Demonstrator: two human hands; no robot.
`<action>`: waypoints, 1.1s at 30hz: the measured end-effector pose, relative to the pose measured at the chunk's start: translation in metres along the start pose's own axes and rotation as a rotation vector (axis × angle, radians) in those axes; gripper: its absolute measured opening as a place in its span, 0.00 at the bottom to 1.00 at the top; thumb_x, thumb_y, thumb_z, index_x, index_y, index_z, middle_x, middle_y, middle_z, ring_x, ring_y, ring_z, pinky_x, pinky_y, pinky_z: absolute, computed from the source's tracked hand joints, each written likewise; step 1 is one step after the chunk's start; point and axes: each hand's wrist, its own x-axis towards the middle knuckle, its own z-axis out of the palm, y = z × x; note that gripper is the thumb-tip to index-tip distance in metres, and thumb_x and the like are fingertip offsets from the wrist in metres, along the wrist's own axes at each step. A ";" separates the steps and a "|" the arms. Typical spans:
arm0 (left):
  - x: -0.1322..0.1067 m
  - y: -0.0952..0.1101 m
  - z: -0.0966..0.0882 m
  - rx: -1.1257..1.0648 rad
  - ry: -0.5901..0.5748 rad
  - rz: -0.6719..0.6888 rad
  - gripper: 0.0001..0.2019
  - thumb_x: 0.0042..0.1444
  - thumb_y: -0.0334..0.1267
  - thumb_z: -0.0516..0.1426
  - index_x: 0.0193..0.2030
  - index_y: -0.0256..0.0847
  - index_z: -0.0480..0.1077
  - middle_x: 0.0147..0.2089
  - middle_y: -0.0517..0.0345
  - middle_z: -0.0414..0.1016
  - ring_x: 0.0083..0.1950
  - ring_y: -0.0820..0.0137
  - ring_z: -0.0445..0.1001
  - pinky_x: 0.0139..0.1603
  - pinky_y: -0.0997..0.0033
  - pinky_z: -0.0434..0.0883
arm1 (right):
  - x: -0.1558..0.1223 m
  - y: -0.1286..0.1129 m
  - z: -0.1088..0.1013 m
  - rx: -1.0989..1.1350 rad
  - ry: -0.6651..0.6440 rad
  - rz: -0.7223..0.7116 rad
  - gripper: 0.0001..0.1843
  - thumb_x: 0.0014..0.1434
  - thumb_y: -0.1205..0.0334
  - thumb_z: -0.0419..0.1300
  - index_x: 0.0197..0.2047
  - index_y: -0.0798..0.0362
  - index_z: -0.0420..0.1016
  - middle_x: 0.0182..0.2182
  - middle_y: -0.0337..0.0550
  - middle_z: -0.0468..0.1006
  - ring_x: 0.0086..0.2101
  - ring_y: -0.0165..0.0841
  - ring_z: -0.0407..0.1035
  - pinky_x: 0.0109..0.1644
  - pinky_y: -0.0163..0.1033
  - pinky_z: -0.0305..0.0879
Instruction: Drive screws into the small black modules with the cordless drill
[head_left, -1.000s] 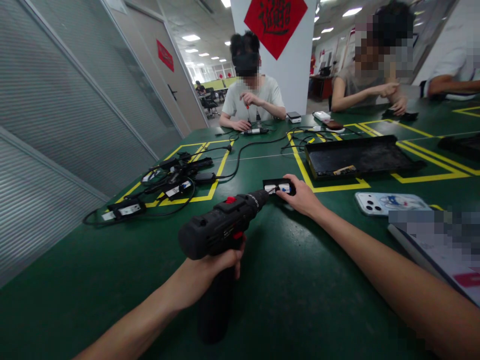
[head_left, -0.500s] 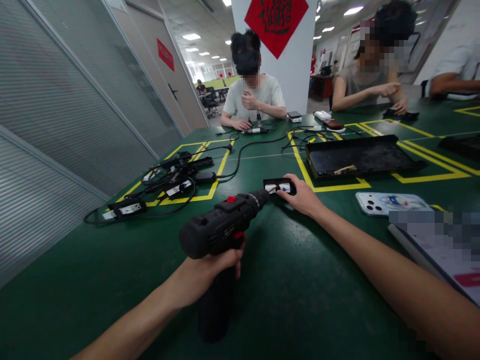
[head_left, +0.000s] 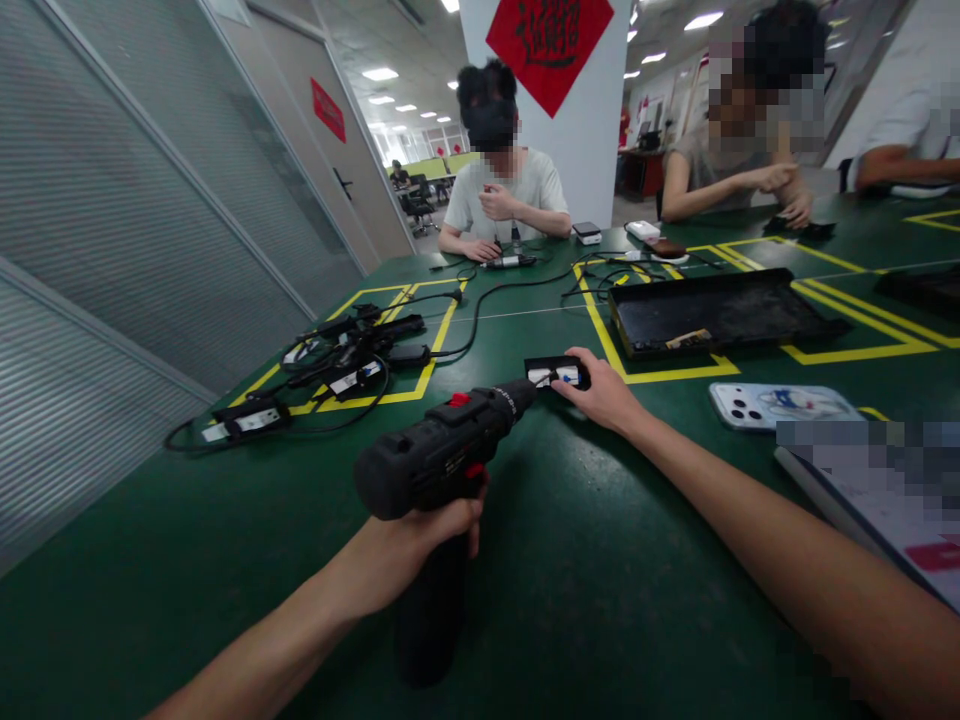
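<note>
My left hand [head_left: 409,548] is wrapped round the grip of a black cordless screwdriver [head_left: 442,460] with red buttons. Its nose points away from me at a small black power adapter [head_left: 555,372] with a white and blue label, lying on the green table [head_left: 225,560]. My right hand [head_left: 604,392] rests on the adapter's right end, fingers closed on it and pinning it to the table. The driver's tip meets the adapter's left side; the bit itself is too small to make out.
A heap of black adapters and cables [head_left: 337,360] lies in a yellow-taped box at left. A black tray [head_left: 712,312] sits beyond my right hand, a white phone [head_left: 780,404] to its right. Three other people sit at the far side.
My hands, the screwdriver and the adapter have stayed in place. The person opposite has shifted a raised hand slightly.
</note>
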 end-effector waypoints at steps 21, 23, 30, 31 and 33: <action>0.001 -0.010 0.000 -0.065 0.015 0.045 0.11 0.55 0.40 0.54 0.41 0.37 0.67 0.30 0.57 0.70 0.32 0.70 0.70 0.38 0.66 0.68 | 0.000 0.000 -0.001 0.000 -0.001 -0.001 0.26 0.55 0.48 0.58 0.54 0.48 0.63 0.39 0.47 0.75 0.39 0.42 0.67 0.43 0.46 0.64; 0.001 -0.011 0.000 -0.065 0.013 0.033 0.11 0.55 0.41 0.54 0.42 0.37 0.67 0.31 0.57 0.70 0.32 0.70 0.70 0.39 0.66 0.68 | 0.000 0.000 -0.001 0.000 0.002 0.001 0.26 0.55 0.48 0.58 0.54 0.48 0.63 0.39 0.48 0.75 0.39 0.42 0.67 0.43 0.46 0.64; 0.002 -0.010 0.000 -0.058 0.000 0.042 0.12 0.55 0.40 0.54 0.43 0.36 0.66 0.32 0.57 0.69 0.32 0.70 0.70 0.38 0.66 0.68 | 0.000 0.002 0.001 0.003 0.005 -0.006 0.26 0.55 0.48 0.58 0.54 0.49 0.62 0.40 0.47 0.74 0.40 0.42 0.67 0.44 0.46 0.63; 0.002 -0.009 0.000 -0.054 0.005 0.043 0.12 0.55 0.40 0.53 0.42 0.36 0.67 0.31 0.57 0.69 0.32 0.70 0.70 0.37 0.66 0.68 | 0.001 0.002 0.002 0.003 0.005 -0.006 0.26 0.55 0.48 0.58 0.54 0.49 0.62 0.41 0.47 0.74 0.40 0.42 0.67 0.44 0.46 0.63; 0.002 -0.007 0.000 -0.043 0.010 0.048 0.11 0.54 0.40 0.53 0.41 0.35 0.67 0.30 0.57 0.69 0.31 0.69 0.70 0.37 0.66 0.67 | 0.001 0.002 0.002 0.002 0.005 -0.005 0.26 0.55 0.48 0.58 0.54 0.49 0.62 0.41 0.47 0.74 0.40 0.42 0.67 0.44 0.46 0.63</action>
